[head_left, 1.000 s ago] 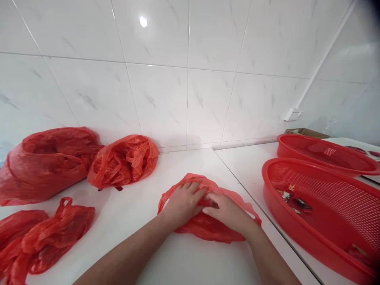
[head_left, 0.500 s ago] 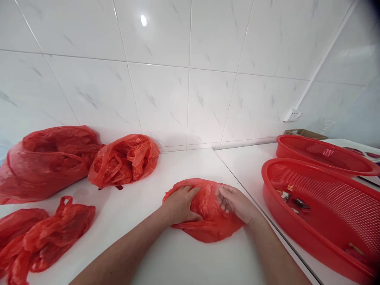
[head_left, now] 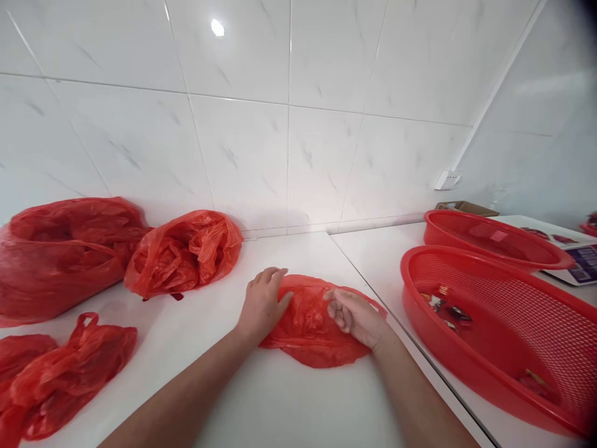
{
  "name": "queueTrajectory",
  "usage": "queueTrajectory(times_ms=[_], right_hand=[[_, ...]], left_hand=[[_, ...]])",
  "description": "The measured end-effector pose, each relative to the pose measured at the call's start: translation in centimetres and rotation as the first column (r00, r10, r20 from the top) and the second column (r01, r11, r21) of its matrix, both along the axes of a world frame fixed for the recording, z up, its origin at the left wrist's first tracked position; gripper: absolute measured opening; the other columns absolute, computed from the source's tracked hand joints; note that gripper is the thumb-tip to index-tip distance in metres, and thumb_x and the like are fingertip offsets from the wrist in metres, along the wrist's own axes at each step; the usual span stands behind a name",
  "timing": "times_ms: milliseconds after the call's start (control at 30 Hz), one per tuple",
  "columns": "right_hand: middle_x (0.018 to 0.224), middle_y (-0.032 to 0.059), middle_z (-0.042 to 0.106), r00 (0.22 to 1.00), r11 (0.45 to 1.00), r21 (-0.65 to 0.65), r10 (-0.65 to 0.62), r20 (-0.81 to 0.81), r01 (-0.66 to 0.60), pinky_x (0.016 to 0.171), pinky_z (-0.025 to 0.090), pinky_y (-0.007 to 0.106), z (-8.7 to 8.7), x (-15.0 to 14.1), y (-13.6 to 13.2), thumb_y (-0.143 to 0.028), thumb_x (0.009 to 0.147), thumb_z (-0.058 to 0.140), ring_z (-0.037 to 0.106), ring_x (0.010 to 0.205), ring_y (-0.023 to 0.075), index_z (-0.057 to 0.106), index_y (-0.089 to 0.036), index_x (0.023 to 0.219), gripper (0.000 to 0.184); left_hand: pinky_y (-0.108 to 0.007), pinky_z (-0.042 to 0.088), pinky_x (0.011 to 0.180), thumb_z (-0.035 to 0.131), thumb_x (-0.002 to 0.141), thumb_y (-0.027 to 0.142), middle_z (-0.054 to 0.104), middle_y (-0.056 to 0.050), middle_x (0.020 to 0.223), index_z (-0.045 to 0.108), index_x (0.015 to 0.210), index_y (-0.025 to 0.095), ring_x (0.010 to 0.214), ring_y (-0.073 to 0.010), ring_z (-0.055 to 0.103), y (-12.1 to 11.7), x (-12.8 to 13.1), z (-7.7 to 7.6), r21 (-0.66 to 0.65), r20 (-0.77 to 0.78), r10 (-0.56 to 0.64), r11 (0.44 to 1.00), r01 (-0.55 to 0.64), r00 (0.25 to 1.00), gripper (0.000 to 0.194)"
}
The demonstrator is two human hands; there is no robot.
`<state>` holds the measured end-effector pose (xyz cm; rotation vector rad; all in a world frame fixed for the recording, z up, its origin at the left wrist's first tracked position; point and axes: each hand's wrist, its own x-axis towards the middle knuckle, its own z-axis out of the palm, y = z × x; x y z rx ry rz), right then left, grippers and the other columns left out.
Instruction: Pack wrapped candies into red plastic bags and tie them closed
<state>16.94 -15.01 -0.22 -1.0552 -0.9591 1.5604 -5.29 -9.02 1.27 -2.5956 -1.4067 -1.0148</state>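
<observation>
A flattened red plastic bag [head_left: 312,323] lies on the white counter [head_left: 280,404] in front of me. My left hand [head_left: 262,305] rests flat on the bag's left edge, fingers stretched out and pointing away from me. My right hand [head_left: 353,316] sits on the bag's right side with its fingers curled, pinching the plastic near the middle. The part of the bag beneath both hands is hidden.
Two stuffed red bags [head_left: 184,252] [head_left: 65,252] sit against the tiled wall at left, with more crumpled red bags [head_left: 60,373] at the near left. Two red perforated baskets [head_left: 494,336] [head_left: 494,239] stand at right; the near one holds a few small items. A scale [head_left: 583,264] shows at far right.
The bag has been pressed flatter and rounder. My left hand slid to its left edge and spread out; my right hand curled onto the right side. The view shifted slightly right.
</observation>
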Motion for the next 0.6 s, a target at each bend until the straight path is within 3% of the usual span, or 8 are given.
queueTrajectory(times_ms=[67,133,200,267,367,433,500,600], right_hand=[[0.062,-0.0006,0.057,0.996,0.995,0.065,0.076,0.038,-0.078,0.034,0.027,0.015,0.7,-0.1,-0.5,-0.048,0.084,0.051,0.046,0.042,0.005,0.06,-0.017,0.089,0.032],[0.062,-0.0007,0.057,0.988,0.983,0.108,0.14,0.065,-0.146,0.034,0.028,0.015,1.5,-0.3,-0.9,-0.049,0.084,0.051,0.046,0.041,0.005,0.06,-0.017,0.09,0.033],[0.063,-0.0007,0.059,0.98,0.974,0.136,0.168,0.111,-0.182,0.035,0.029,0.016,2.3,-0.6,-1.2,-0.047,0.083,0.052,0.047,0.041,0.0053,0.06,-0.018,0.091,0.032],[0.065,-0.0007,0.06,0.969,0.971,0.173,0.125,0.211,-0.163,0.038,0.031,0.017,3.2,-1.1,-1.6,-0.044,0.083,0.054,0.049,0.044,0.0061,0.06,-0.018,0.093,0.028],[0.069,-0.0017,0.059,0.923,0.961,0.276,-0.1,0.371,-0.007,0.046,0.038,0.018,4.6,-2.1,-2.6,-0.037,0.083,0.054,0.051,0.051,0.0071,0.059,-0.021,0.095,0.021],[0.072,-0.0023,0.058,0.854,0.923,0.361,-0.29,0.432,0.13,0.052,0.043,0.02,5.7,-2.8,-4.0,-0.035,0.083,0.053,0.053,0.056,0.0083,0.059,-0.023,0.097,0.019],[0.077,-0.0017,0.059,0.744,0.863,0.45,-0.454,0.491,0.23,0.06,0.046,0.023,6.9,-3.0,-6.1,-0.033,0.083,0.052,0.055,0.065,0.0105,0.059,-0.024,0.099,0.019],[0.088,0.0003,0.062,0.503,0.765,0.572,-0.634,0.588,0.295,0.069,0.047,0.025,8.9,-1.5,-9.7,-0.032,0.081,0.054,0.058,0.08,0.0142,0.06,-0.026,0.098,0.019]], left_hand=[[-0.033,0.044,0.075,0.048,0.083,0.029,0.064,-0.004,0.096,0.054,0.112,0.023,0.086,-0.0205,0.059,0.5,-0.3,0.0,-0.151,0.011,0.006,0.989,-0.004,1.0,0.029],[-0.03,0.042,0.067,0.042,0.086,0.031,0.064,-0.001,0.084,0.06,0.091,0.024,0.076,-0.0181,0.058,0.9,-0.6,-0.1,-0.247,-0.007,0.006,0.969,-0.008,1.0,0.02],[-0.029,0.041,0.065,0.041,0.086,0.037,0.064,0.0,0.081,0.059,0.081,0.023,0.075,-0.0179,0.058,1.2,-0.7,-0.2,-0.276,-0.005,0.007,0.961,-0.008,1.0,0.024],[-0.03,0.042,0.068,0.045,0.083,0.045,0.063,-0.001,0.087,0.06,0.086,0.023,0.081,-0.0194,0.058,1.5,-0.8,-0.3,-0.254,0.026,-0.007,0.967,0.013,1.0,0.026],[-0.031,0.043,0.073,0.053,0.076,0.051,0.061,-0.003,0.098,0.06,0.097,0.023,0.091,-0.0219,0.057,1.7,-1.0,-0.6,-0.225,0.035,-0.063,0.972,0.069,0.997,0.036],[-0.031,0.043,0.072,0.053,0.076,0.049,0.061,-0.003,0.097,0.061,0.096,0.024,0.09,-0.0219,0.057,1.9,-1.1,-0.9,-0.255,-0.003,-0.104,0.962,0.1,0.995,0.033],[-0.03,0.043,0.07,0.048,0.08,0.045,0.061,-0.003,0.093,0.062,0.091,0.024,0.088,-0.0212,0.057,2.0,-1.1,-1.1,-0.282,-0.026,-0.129,0.952,0.117,0.991,0.027],[-0.03,0.042,0.069,0.045,0.082,0.041,0.061,-0.002,0.091,0.061,0.088,0.024,0.085,-0.0204,0.057,2.0,-1.0,-1.3,-0.291,-0.016,-0.146,0.947,0.135,0.989,0.025]])
